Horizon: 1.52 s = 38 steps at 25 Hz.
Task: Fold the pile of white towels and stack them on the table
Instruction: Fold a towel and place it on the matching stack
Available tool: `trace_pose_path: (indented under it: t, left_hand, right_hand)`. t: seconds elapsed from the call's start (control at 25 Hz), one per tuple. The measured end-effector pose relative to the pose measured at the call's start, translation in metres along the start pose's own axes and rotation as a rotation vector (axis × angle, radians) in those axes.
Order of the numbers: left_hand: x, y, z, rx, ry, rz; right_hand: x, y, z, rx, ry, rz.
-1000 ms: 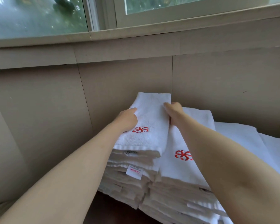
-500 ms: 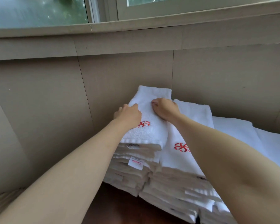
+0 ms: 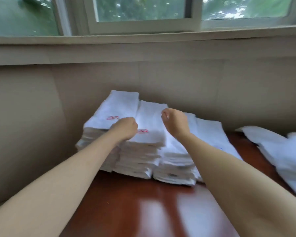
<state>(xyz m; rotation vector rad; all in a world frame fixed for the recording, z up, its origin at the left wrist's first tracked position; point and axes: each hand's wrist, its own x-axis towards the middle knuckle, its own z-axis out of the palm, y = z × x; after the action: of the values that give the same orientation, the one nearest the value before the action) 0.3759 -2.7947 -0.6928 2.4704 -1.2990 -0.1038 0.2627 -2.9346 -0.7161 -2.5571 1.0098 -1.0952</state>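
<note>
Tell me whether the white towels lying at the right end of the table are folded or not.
Not folded: the loose white towels lie rumpled and spread on the glossy red-brown table.

Window (image 3: 143, 9) above – green foliage outside, beige wall panels (image 3: 178, 79) below
</note>
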Motion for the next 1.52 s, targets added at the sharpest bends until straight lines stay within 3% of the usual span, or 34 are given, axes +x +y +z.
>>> trace_pose_path:
  t: [0.16,0.28,0.44,0.8,0.88,0.96,1.04,1.08,1.12,1.2,1.28,1.36,1.44,1.52]
  left_hand:
    - [-0.074,0.112,0.042,-0.216,-0.001,0.235]
    - [-0.108,0.193,0.096,-0.24,-0.093,0.42]
    - [-0.139,0.279,0.165,-0.248,-0.237,0.495]
    - [-0.12,0.325,0.249,-0.367,-0.345,0.319]
    - [-0.113,0.327,0.258,-0.523,-0.367,0.226]
    - [-0.118,0.334,0.254,-0.839,-0.458,0.031]
    - [-0.123,0.333,0.243,-1.145,-0.63,-0.17]
    - [-0.125,0.329,0.237,-1.183,-0.69,-0.2]
    - [-0.131,0.324,0.229,-1.165,-0.72,-0.183]
    - [-0.148,0.307,0.216,-0.99,-0.633,-0.105]
    - [-0.163,0.278,0.205,-0.892,-0.559,-0.03]
    - [-0.176,0.236,0.191,-0.919,-0.629,0.04]
    - [-0.191,0.194,0.175,-0.802,-0.775,0.128]
    - [-0.202,0.155,0.16,-0.57,-0.912,0.17]
  right_hand:
    - [-0.089,0.103,-0.094,-0.124,0.13,0.245]
    - [-0.159,0.179,-0.148,-0.27,-0.015,0.427]
    - [-0.241,0.27,-0.191,-0.432,-0.175,0.598]
    - [-0.227,0.348,-0.172,-0.31,-0.161,0.559]
    - [-0.227,0.352,-0.175,-0.275,-0.092,0.623]
    - [-0.23,0.343,-0.187,0.031,-0.042,0.707]
    - [-0.24,0.313,-0.206,0.595,-0.196,0.716]
    - [-0.247,0.294,-0.215,0.784,-0.352,0.667]
    - [-0.254,0.274,-0.222,0.878,-0.533,0.603]
    - [-0.269,0.235,-0.226,0.916,-0.835,0.505]
    - [-0.281,0.202,-0.221,0.855,-0.969,0.457]
    - [-0.287,0.174,-0.21,0.808,-0.858,0.389]
    - [-0.286,0.156,-0.197,0.69,-0.464,0.34]
    - [-0.283,0.148,-0.183,0.35,-0.145,0.261]
